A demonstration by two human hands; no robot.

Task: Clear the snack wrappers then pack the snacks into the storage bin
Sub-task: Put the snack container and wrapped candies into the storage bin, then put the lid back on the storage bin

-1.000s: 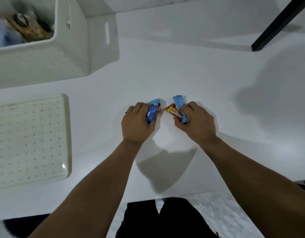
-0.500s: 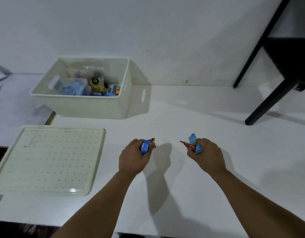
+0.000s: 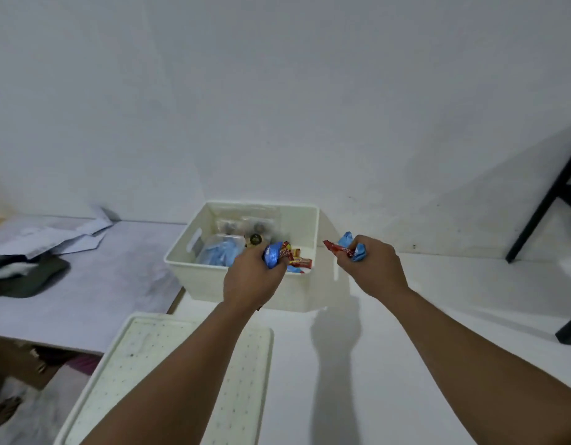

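Observation:
A white storage bin (image 3: pixel 303 239) stands on the white table against the wall, holding several snack packs, blue and clear bags among them. My left hand (image 3: pixel 250 279) grips blue and red snack packets (image 3: pixel 276 253) over the bin's near rim. To the right of the bin, above the table, my right hand (image 3: pixel 370 268) grips another bunch of blue and red snack packets (image 3: pixel 346 247).
The bin's white perforated lid (image 3: pixel 239 380) lies flat at the table's near left. A lower grey surface (image 3: pixel 101 284) to the left carries papers (image 3: pixel 69 236) and a dark cloth (image 3: pixel 24 277). A black frame leg (image 3: pixel 547 200) stands at the far right.
Both hands lifted the packets off the table and carried them forward to the bin. The left hand now hovers over the bin; my view has tilted up.

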